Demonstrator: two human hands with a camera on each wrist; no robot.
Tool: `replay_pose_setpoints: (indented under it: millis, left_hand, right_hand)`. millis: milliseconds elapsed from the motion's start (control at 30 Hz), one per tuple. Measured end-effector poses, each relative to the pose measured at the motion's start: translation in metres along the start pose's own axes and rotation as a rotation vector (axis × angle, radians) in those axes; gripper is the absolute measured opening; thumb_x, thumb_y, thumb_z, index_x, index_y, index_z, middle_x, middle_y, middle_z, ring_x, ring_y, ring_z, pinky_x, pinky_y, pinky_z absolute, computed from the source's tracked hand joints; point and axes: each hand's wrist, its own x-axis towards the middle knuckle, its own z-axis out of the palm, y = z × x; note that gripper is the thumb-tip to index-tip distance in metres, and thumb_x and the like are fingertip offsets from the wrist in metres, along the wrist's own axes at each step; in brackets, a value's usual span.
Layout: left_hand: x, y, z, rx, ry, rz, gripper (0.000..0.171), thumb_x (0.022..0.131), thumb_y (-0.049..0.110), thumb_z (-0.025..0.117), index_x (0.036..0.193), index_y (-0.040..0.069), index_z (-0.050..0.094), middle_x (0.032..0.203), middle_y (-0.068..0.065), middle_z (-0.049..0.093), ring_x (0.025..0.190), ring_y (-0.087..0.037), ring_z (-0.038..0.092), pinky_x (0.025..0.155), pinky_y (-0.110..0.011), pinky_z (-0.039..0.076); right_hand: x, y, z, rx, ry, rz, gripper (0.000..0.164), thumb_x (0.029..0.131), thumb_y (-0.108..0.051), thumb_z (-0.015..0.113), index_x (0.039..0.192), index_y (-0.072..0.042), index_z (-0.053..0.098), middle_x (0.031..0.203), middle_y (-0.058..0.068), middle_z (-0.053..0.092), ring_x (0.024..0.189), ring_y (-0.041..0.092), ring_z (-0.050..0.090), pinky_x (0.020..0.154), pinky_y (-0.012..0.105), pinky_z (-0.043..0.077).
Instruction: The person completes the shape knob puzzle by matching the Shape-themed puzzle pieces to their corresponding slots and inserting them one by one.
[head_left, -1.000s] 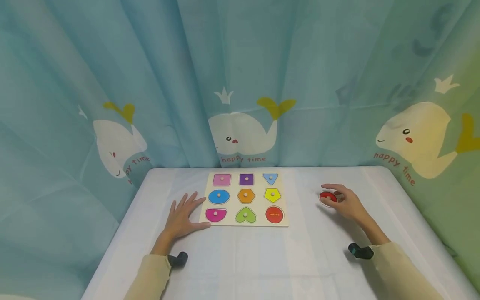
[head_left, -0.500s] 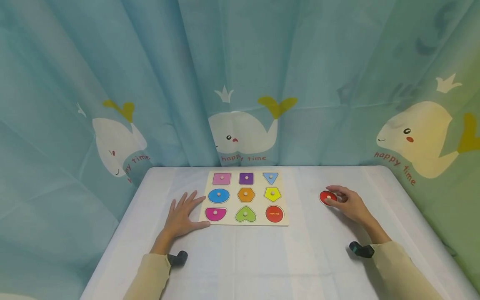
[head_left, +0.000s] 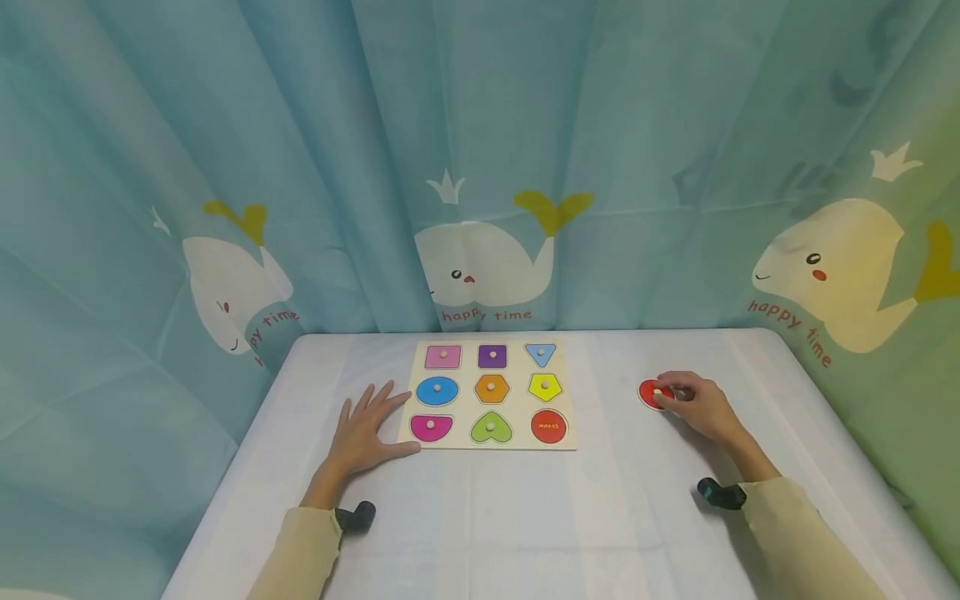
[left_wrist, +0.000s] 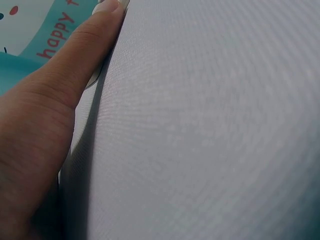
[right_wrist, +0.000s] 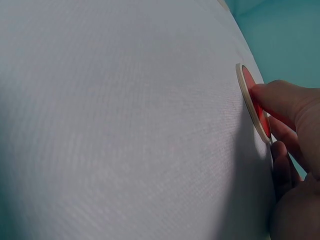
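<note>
A cream puzzle board (head_left: 517, 408) lies on the table, bearing several coloured knobbed shapes. Its lower right place (head_left: 549, 427) is a red printed circle with no knob. My left hand (head_left: 363, 437) rests at the board's left edge, fingers spread, index fingertip and thumb touching it; the left wrist view shows the thumb (left_wrist: 65, 65) along the edge. To the right, a round red puzzle piece (head_left: 647, 397) lies on the cloth. Thumb and forefinger of my right hand (head_left: 701, 407) pinch its knob from above. In the right wrist view the piece (right_wrist: 248, 90) shows a pale wooden rim, its knob hidden.
White cloth covers the table (head_left: 517, 517). A blue curtain (head_left: 637, 167) with printed whales hangs right behind its far edge and along both sides. A small black device is strapped at each wrist.
My right hand has drawn its thumb and forefinger together on the red piece's knob. The piece and board stay in place, and the left hand has not moved.
</note>
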Motion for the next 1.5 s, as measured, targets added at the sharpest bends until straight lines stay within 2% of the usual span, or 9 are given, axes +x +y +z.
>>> replay_pose_setpoints:
  millis: [800, 933, 1033, 1233, 1500]
  left_hand:
    - [-0.001, 0.001, -0.001, -0.012, -0.004, 0.004, 0.091, 0.075, 0.060, 0.082, 0.152, 0.022, 0.052, 0.166, -0.014, 0.032, 0.154, -0.045, 0.016, 0.118, -0.073, 0.002]
    - [-0.001, -0.001, 0.000, -0.007, 0.000, 0.008, 0.091, 0.075, 0.061, 0.082, 0.152, 0.023, 0.052, 0.166, -0.014, 0.032, 0.154, -0.045, 0.017, 0.118, -0.073, 0.002]
    - [-0.001, -0.002, 0.000, -0.007, -0.006, 0.010, 0.091, 0.075, 0.062, 0.081, 0.152, 0.023, 0.051, 0.166, -0.014, 0.031, 0.154, -0.044, 0.016, 0.118, -0.073, 0.002]
    - [-0.002, -0.002, 0.001, -0.017, -0.008, 0.008, 0.092, 0.075, 0.061, 0.082, 0.152, 0.023, 0.051, 0.166, -0.014, 0.031, 0.155, -0.045, 0.016, 0.118, -0.073, 0.001]
    - [-0.001, 0.001, -0.002, -0.012, -0.010, 0.001, 0.092, 0.075, 0.059, 0.083, 0.153, 0.021, 0.051, 0.166, -0.015, 0.031, 0.155, -0.045, 0.015, 0.118, -0.073, 0.001]
  right_hand:
    - [-0.002, 0.000, -0.002, -0.004, 0.000, 0.000, 0.029, 0.097, -0.014, 0.072, 0.121, 0.002, 0.071, 0.139, 0.028, 0.058, 0.132, 0.049, 0.048, 0.106, 0.061, 0.045]
    - [-0.001, -0.002, -0.002, -0.017, 0.005, -0.025, 0.027, 0.096, -0.013, 0.073, 0.118, 0.003, 0.072, 0.136, 0.028, 0.060, 0.129, 0.048, 0.051, 0.104, 0.061, 0.047]
    - [-0.001, -0.005, -0.003, -0.053, 0.017, -0.064, 0.023, 0.094, -0.011, 0.075, 0.113, 0.003, 0.074, 0.133, 0.026, 0.063, 0.121, 0.046, 0.058, 0.098, 0.057, 0.053]
    - [0.002, -0.014, -0.009, -0.081, 0.029, -0.112, 0.021, 0.093, -0.010, 0.076, 0.110, 0.002, 0.075, 0.128, 0.024, 0.066, 0.107, 0.040, 0.064, 0.086, 0.044, 0.056]
    - [0.008, -0.041, -0.008, -0.069, 0.033, -0.153, 0.021, 0.094, -0.013, 0.076, 0.111, 0.000, 0.076, 0.129, 0.023, 0.065, 0.114, 0.041, 0.060, 0.090, 0.053, 0.055]
